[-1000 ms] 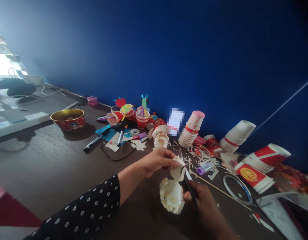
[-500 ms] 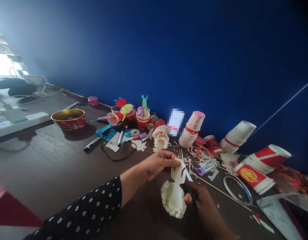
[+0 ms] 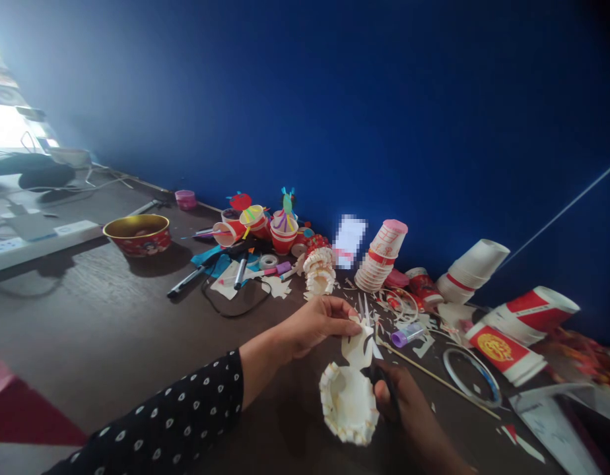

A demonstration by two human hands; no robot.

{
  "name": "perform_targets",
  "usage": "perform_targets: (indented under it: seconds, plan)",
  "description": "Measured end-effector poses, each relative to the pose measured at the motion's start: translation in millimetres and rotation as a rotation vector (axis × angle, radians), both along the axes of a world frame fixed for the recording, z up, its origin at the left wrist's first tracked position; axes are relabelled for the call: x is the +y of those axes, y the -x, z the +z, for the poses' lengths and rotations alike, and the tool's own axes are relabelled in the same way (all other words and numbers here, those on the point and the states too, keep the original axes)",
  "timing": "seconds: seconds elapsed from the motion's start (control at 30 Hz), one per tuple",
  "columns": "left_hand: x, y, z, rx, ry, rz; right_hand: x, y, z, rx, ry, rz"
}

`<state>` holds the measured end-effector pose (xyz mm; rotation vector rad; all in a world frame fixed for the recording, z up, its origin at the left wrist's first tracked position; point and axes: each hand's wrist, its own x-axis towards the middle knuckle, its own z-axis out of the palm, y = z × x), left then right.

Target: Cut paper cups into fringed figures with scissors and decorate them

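Note:
Between its thumb and fingers, my left hand (image 3: 329, 318) pinches a white paper cutout (image 3: 355, 348) with curved notches in its edge. My right hand (image 3: 404, 392) is closed round the black handles of a pair of scissors (image 3: 376, 346). The scissor blades point away from me, slightly apart, along the right side of the cutout. Just below the cutout hangs a white paper cup piece (image 3: 350, 404) with a rim of folded tabs; whether it is joined to the cutout I cannot tell.
Stacked paper cups (image 3: 381, 257) stand along the blue wall, with several more lying at the right. Paper scraps, markers (image 3: 240, 270), a tape ring (image 3: 472, 376) and a wooden stick (image 3: 438, 379) lie about. A red-gold bowl (image 3: 136, 239) stands left, near a power strip (image 3: 52, 244).
The scissor blades have parted a little more beside the cutout. The tabbed cup piece has turned and shifted slightly down and right.

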<state>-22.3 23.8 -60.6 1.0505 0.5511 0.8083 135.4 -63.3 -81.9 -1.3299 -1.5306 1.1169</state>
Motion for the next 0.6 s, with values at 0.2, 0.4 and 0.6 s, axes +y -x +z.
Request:
perform_targets:
  seconds: [0.2, 0.4, 0.6]
  plan:
    - [-0.7, -2.7, -3.2, 0.018, 0.047, 0.005, 3.3, -0.7, 7.1, -0.131, -0.026, 0.104]
    - [-2.3, -3.4, -3.7, 0.023, 0.050, -0.002, 4.9, -3.6, 3.0, -0.116, -0.011, 0.116]
    - [-7.8, -3.3, -2.1, -0.003, 0.062, -0.051, 5.5, -1.0, -0.1, -0.033, -0.065, 0.107]
